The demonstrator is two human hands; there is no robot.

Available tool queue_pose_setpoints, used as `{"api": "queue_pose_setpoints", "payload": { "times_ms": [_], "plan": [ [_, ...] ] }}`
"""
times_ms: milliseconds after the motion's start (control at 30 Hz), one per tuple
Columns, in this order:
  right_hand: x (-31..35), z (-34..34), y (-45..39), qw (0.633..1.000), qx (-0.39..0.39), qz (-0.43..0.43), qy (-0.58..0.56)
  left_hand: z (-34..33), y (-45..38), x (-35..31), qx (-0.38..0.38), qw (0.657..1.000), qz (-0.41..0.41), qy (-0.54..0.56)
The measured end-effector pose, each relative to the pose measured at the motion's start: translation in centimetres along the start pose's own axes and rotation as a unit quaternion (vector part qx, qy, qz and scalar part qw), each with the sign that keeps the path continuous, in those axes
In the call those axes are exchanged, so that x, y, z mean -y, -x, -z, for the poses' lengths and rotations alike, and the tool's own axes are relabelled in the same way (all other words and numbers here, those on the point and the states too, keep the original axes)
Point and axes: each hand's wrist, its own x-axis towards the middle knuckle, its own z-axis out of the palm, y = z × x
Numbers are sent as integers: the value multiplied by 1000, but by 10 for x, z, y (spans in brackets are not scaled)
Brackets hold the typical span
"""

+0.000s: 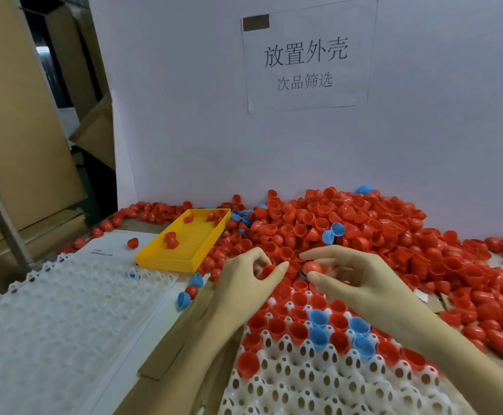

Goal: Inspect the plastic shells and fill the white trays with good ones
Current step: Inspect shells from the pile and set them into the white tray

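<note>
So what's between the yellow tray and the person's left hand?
In the head view, a few loose red shells from the pile's edge lie between the yellow tray and the left hand, which pinches a red shell itself.

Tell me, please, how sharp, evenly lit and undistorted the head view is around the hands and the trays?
Head view: light soft and even, no harsh glare; the right hand slightly motion-blurred over its red shell, the left hand sharper; wide-angle bending at the edges, so the sign and the empty tray look skewed; the filled tray fairly sharp.
</note>
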Motion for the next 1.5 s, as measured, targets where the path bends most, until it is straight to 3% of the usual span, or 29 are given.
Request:
{"api": "queue_pose_setpoints", "payload": {
  "times_ms": [133,267,433,600,800,1033,1167,1333,1500],
  "plan": [
    [17,-44,-74,997,-46,35,50,-1,-5,8,-11,998,22,-64],
    [42,-90,-144,989,-28,83,116,-4,-6,18,-9,994,18,-109],
    [55,-120,-183,988,-12,53,143,-5,-7,22,3,993,38,-110],
    [33,-112,-168,982,-6,59,179,-4,-9,26,-33,990,13,-140],
    [13,-69,-129,981,-35,61,180,0,-9,24,-43,991,49,-113],
    [-8,-15,-53,984,42,81,155,-2,-7,16,-63,998,2,-18],
    [-15,-14,-9,990,45,81,107,-1,-2,10,-11,1000,-10,7],
    [-23,-18,17,982,3,91,168,3,6,-6,115,989,-65,73],
    [-30,-12,23,974,-21,85,211,8,5,-3,214,956,-19,200]
  ]
}}
